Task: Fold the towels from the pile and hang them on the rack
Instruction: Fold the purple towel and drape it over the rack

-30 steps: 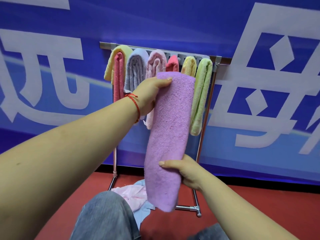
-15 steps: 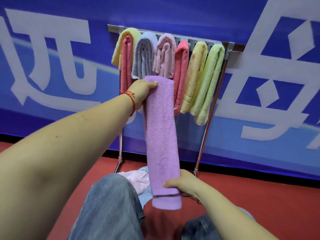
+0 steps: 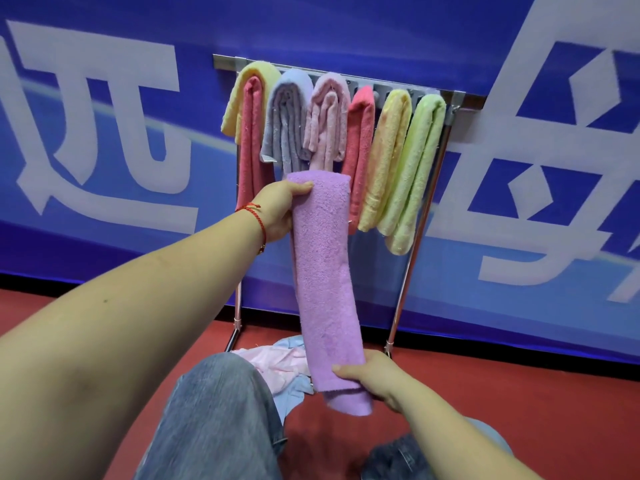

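Now purple towel (image 3: 325,271) between both hands.

Towel (image 3: 325,271) before rack (image 3: 446,102), seemingly apart

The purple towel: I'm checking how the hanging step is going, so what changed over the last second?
The purple towel now sits lower against the rack, its top below the hung towels rather than covering them; the camera shifted too. Nothing was taken or let go. The left hand still grips its top, the right hand its bottom. The pile stays on the floor.
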Demonstrator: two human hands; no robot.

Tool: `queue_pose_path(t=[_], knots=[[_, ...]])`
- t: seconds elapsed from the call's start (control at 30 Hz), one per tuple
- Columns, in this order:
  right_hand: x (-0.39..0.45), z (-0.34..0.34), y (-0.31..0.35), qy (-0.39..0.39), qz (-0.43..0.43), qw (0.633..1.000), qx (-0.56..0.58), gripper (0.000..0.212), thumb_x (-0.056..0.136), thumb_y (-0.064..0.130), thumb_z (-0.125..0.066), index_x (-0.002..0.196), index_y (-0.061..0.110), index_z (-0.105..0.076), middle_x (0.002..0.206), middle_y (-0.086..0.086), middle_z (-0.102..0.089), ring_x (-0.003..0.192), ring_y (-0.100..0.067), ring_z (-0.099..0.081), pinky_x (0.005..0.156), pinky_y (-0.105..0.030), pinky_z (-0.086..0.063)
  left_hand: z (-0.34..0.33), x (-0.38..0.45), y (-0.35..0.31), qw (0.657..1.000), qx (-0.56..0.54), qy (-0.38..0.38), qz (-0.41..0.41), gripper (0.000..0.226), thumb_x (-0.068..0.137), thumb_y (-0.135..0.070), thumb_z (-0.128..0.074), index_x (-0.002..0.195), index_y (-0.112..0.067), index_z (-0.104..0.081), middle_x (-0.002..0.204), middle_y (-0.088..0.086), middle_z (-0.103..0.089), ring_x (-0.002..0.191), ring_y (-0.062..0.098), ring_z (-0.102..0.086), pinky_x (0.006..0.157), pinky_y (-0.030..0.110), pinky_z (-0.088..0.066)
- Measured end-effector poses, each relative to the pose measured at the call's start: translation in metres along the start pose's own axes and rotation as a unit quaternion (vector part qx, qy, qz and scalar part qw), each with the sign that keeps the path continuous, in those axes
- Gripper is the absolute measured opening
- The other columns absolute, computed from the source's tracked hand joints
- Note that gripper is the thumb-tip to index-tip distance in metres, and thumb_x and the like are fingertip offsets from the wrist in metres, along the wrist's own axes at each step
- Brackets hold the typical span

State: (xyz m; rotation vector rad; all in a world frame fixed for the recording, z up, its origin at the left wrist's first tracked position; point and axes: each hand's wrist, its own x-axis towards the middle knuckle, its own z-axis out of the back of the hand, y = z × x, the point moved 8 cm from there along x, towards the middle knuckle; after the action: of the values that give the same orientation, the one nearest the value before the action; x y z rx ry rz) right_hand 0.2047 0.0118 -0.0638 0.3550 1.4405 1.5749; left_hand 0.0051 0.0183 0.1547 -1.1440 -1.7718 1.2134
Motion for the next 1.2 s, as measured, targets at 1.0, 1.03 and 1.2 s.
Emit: queue_pose_path(t=[1.0, 1.03, 1.2], knots=[[-0.037, 0.057, 0.162, -0.154, 0.173, 0.916, 0.328, 0.024, 0.093, 0.018, -0.047, 0.071, 0.016, -0.058, 0.060, 0.003, -0.060, 0.056, -0.009, -0.050, 0.060, -0.024, -0.041, -0.043, -0.020, 0.032, 0.991, 0.034, 0.117, 0.051, 0.035, 0.091, -0.013, -0.047, 0.064, -0.012, -0.070, 0.057, -0.003, -0.068, 0.051, 0.006, -0.063, 0.050, 0.012, -0.049], [-0.035, 0.061, 0.162, -0.171, 0.181, 0.924, 0.290, 0.017, 0.090, 0.011, -0.048, 0.077, 0.013, -0.058, 0.067, -0.001, -0.059, 0.059, -0.010, -0.048, 0.061, -0.025, -0.040, -0.045, -0.022, 0.031, 0.990, 0.040, 0.122, 0.053, 0.030, 0.090, -0.013, -0.046, 0.069, -0.013, -0.068, 0.058, -0.002, -0.067, 0.052, 0.007, -0.063, 0.052, 0.013, -0.049], [-0.047, 0.080, 0.167, -0.252, 0.240, 0.930, 0.114, 0.023, 0.086, 0.002, -0.058, 0.105, 0.013, -0.050, 0.083, 0.005, -0.056, 0.071, -0.002, -0.052, 0.056, -0.004, -0.042, -0.057, -0.032, 0.025, 0.985, 0.034, 0.159, 0.053, 0.026, 0.088, -0.007, -0.038, 0.076, -0.009, -0.061, 0.055, 0.000, -0.064, 0.049, 0.010, -0.059, 0.050, 0.013, -0.046]])
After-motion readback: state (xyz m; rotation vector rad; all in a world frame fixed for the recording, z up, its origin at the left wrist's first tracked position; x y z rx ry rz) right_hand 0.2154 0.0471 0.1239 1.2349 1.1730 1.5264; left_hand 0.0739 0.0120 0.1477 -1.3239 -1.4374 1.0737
